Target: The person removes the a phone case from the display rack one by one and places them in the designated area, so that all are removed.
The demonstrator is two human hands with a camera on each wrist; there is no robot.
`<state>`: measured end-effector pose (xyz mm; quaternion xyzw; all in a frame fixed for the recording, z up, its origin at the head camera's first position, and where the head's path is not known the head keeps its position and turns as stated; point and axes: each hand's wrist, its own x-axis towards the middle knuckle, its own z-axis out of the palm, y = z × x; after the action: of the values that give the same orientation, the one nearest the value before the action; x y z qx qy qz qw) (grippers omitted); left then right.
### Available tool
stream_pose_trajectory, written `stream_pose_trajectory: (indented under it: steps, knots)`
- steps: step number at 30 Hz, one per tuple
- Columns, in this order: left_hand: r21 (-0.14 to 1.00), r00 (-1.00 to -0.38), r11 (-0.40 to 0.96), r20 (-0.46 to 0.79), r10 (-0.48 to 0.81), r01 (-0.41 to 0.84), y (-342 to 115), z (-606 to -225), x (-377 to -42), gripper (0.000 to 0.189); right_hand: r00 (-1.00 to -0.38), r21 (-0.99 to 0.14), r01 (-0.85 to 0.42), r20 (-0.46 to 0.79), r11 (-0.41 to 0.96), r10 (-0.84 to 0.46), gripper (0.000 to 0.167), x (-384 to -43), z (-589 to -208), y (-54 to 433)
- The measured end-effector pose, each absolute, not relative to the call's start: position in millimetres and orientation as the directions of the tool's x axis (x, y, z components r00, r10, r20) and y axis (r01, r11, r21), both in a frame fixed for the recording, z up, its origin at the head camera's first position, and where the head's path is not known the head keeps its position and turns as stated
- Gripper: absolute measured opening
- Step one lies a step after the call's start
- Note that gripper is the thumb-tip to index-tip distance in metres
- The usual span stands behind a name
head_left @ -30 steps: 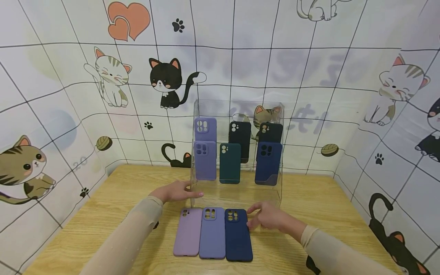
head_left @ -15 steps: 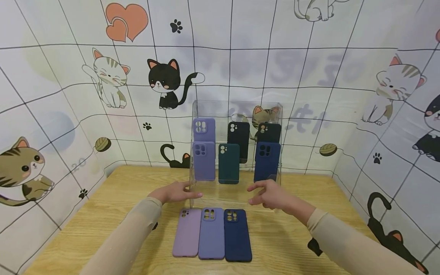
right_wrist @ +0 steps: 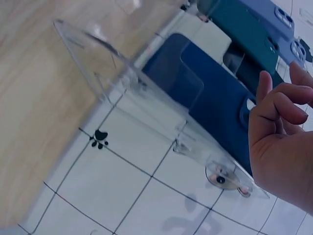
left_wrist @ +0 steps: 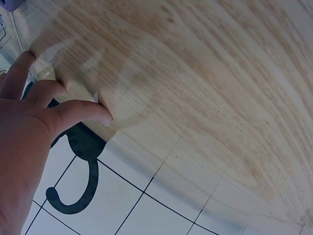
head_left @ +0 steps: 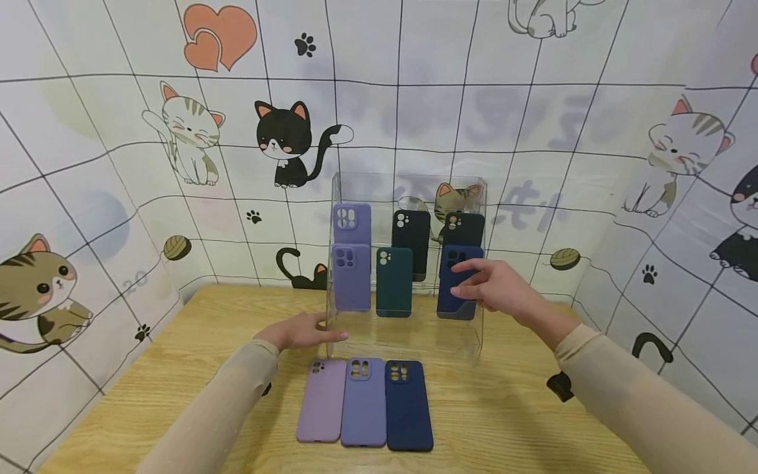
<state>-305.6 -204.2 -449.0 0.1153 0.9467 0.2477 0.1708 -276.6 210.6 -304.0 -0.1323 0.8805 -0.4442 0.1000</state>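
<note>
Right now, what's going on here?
A person is working at a clear stand of phone cases. The left hand is at the stand's lower left edge. The right hand holds nothing and is in front of the navy case in the lower row; I can't tell if it touches. Five other cases stand there too. On the table, in front of the stand, a pinkish case, a lavender case and another navy case lie side by side.
</note>
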Motion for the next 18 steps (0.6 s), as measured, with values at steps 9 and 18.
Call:
stream_pose_trajectory:
  steps: [9, 18]
  knots:
    - [0.496, -0.916, 0.858, -0.268, 0.298, 0.134, -203.7, -447.2, -305.3, 0.110, -0.976, -0.737, -0.162, 0.020, 0.656, -0.218, 0.065, -292.1, -280.1, 230.4]
    - [0.508, -0.913, 0.851, -0.272, 0.304, 0.132, -204.6, -447.4, -304.9, 0.110, -0.985, -0.649, -0.157, 0.050, 0.745, -0.164, 0.071, -307.1, -283.4, 239.6]
